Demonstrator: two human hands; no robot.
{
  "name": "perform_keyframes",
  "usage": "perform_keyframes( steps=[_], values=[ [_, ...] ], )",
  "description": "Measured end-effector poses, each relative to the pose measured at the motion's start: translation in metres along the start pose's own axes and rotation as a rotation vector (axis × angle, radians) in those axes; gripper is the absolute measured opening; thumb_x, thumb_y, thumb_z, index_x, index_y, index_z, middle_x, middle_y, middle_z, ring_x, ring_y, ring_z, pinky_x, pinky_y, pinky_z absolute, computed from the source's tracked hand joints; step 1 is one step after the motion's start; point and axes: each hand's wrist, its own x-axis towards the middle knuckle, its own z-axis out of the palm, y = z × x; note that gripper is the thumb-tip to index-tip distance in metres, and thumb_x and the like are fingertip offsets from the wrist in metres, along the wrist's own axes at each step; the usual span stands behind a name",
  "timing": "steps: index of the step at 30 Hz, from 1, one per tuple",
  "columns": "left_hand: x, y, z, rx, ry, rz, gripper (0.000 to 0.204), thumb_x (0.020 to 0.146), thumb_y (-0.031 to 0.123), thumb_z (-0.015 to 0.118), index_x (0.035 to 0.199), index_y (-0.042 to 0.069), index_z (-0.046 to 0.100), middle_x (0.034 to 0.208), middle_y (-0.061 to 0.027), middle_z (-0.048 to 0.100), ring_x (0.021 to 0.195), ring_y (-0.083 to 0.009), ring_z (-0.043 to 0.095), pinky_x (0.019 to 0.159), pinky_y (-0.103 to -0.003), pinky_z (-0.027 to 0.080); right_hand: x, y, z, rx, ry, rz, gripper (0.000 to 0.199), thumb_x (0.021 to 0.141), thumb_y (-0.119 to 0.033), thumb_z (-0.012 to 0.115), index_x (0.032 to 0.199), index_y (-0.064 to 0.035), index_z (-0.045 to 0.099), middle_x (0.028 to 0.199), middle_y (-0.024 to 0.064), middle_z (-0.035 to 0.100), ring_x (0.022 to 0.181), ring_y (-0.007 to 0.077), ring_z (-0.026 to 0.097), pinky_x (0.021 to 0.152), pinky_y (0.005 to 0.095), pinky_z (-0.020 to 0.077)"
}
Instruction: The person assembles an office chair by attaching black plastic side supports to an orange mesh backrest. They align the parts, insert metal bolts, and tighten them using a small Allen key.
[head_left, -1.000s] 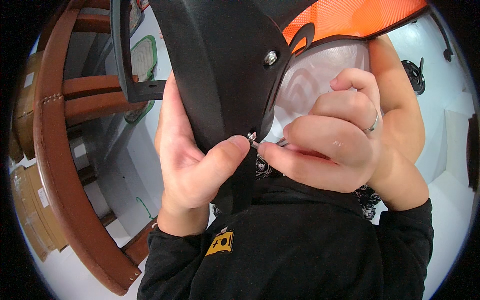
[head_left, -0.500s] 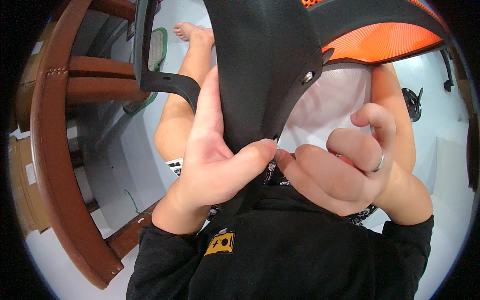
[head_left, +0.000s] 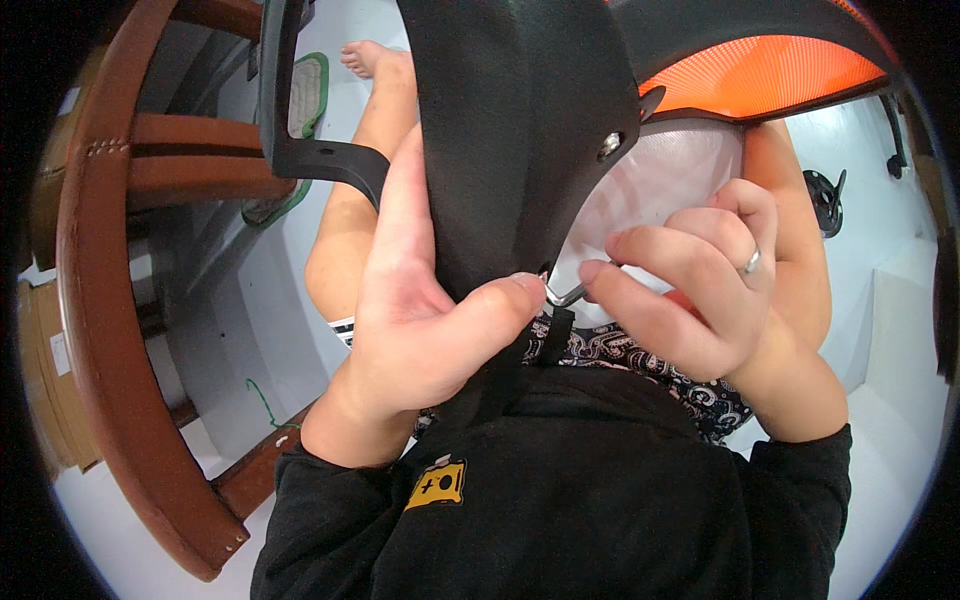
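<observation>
Left hand (head_left: 400,310) clasps black panel (head_left: 510,130), thumb at bent metal key (head_left: 569,298), best kept squarely seated; right hand (head_left: 712,285) half-curled beside it, grip unclear.

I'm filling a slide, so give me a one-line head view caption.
The left hand grips a black plastic piece, with the right hand at a bent metal key near its edge.

We read no words or numbers. On the black top (head_left: 590,480) we note a yellow patch (head_left: 437,485) bearing a small plus-shaped mark and a dark round shape. On the cardboard box (head_left: 72,425) at far left: white label (head_left: 61,351), too small for us to make out.
</observation>
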Motion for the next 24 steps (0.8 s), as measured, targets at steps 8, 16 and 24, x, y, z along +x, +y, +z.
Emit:
perform_keyframes(
  steps=[8, 16, 24],
  values=[
    [0.001, -0.002, 0.001, 0.009, 0.107, -0.051, 0.089, 0.070, -0.008, 0.060, 0.149, -0.007, 0.019, 0.139, -0.0163, 0.045, 0.127, -0.0221, 0.049, 0.106, -0.033, 0.038, -0.025, -0.016, 0.028, 0.258, 0.123, 0.323, 0.024, 0.067, -0.015, 0.082, 0.087, -0.0129, 0.069, 0.098, 0.0008, 0.062, 0.081, 0.0158, 0.061, 0.073, 0.0334, 0.0388],
    [0.000, -0.003, 0.000, 0.072, 0.154, -0.031, 0.089, 0.064, -0.005, 0.058, 0.147, -0.007, 0.026, 0.127, -0.0161, 0.056, 0.115, -0.0240, 0.058, 0.101, -0.033, 0.043, -0.027, -0.052, 0.047, 0.637, 0.153, 0.650, 0.023, 0.068, -0.014, 0.082, 0.086, -0.0130, 0.067, 0.091, -0.0002, 0.061, 0.085, 0.0164, 0.060, 0.072, 0.0324, 0.0396],
    [-0.002, -0.005, 0.001, 0.054, 0.162, -0.041, 0.087, 0.063, -0.005, 0.057, 0.145, -0.006, 0.028, 0.127, -0.0170, 0.056, 0.114, -0.0250, 0.059, 0.101, -0.034, 0.044, -0.022, -0.048, 0.041, 0.526, 0.138, 0.513, 0.028, 0.068, -0.017, 0.082, 0.087, -0.0133, 0.061, 0.092, -0.0006, 0.060, 0.083, 0.0171, 0.060, 0.072, 0.0326, 0.0395]
  ],
)
